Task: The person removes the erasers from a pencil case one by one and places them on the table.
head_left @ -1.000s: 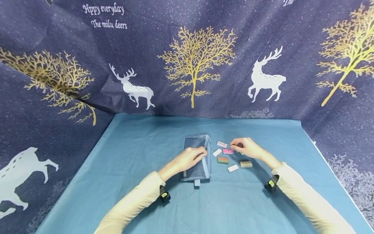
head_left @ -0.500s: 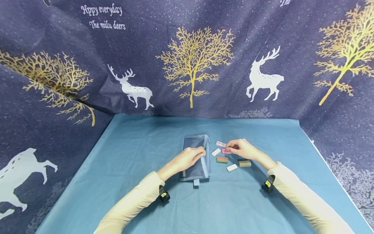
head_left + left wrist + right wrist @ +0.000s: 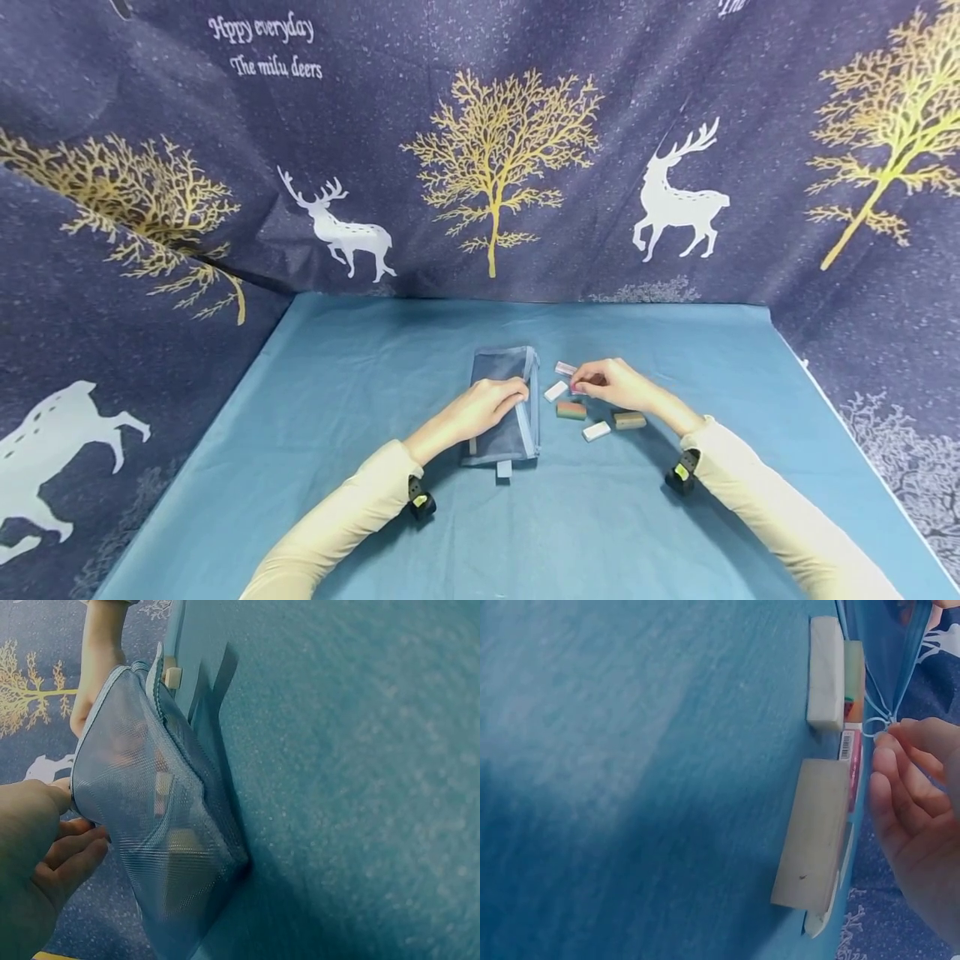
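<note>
My left hand (image 3: 491,404) pinches the top edge of a blue mesh zip pouch (image 3: 150,780), lifting that side so the pouch gapes. Its zipper runs down the right side, and block shapes show through the mesh. My right hand (image 3: 611,382) hovers over a pink eraser (image 3: 852,772), which the hand mostly covers in the head view. Its fingers (image 3: 885,799) are loosely curved with thumb and forefinger tips close together, and no object shows between them. Beside the pouch lie a white eraser (image 3: 556,391), a pinkish-white eraser (image 3: 566,367) and a green-orange eraser (image 3: 572,410).
Nearer me are another white eraser (image 3: 596,431) and a beige block (image 3: 629,420). A pale slab (image 3: 821,919) lies behind the beige block. Blue cloth (image 3: 360,375) covers the table, and a dark deer-print curtain (image 3: 420,233) rises behind it.
My right hand has moved left over the pink eraser, toward the pouch. My left hand keeps its hold on the pouch edge, and the other erasers lie as before.
</note>
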The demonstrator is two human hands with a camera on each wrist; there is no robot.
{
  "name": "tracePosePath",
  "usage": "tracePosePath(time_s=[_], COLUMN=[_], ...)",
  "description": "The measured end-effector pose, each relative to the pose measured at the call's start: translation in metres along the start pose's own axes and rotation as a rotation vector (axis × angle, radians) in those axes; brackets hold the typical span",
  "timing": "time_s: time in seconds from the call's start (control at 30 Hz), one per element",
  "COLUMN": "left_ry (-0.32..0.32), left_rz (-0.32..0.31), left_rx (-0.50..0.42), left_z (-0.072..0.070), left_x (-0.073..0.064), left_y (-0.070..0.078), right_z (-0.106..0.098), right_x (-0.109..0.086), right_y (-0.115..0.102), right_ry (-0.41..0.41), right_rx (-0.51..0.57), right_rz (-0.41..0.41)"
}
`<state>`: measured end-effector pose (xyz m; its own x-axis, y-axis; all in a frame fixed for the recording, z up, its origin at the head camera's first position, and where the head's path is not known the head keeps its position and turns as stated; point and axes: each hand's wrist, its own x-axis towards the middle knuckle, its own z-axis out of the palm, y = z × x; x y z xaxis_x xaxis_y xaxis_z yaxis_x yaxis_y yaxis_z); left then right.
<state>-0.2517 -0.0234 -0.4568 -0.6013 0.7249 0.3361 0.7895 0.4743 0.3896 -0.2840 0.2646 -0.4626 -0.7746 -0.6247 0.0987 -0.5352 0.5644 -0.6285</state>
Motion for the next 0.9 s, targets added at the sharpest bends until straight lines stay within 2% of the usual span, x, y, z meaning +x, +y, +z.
tracePosePath(time_s=[0.3,0.53,0.7,0.9], left_ry=[0.019,0.025,0.034,0.017], left_rz=[-0.001,0.016,0.024,0.002], left_rx=[0.002,0.017,0.014,0.017], left_z=[0.001,0.003,0.003,0.003], left_x=[-0.001,-0.001,0.000,0.001], left_y=[0.001,-0.001,-0.001,0.000], right_z=[-0.002,0.001,0.002,0.004], right_x=[0.005,0.008,0.010,0.013], right_y=[-0.009,-0.011,-0.012,-0.015], right_ry=[-0.054,-0.079,-0.090,-0.113], right_rx=[0.041,0.027,0.035,0.043], right_rz=[0.023,0.043,0.027,0.014])
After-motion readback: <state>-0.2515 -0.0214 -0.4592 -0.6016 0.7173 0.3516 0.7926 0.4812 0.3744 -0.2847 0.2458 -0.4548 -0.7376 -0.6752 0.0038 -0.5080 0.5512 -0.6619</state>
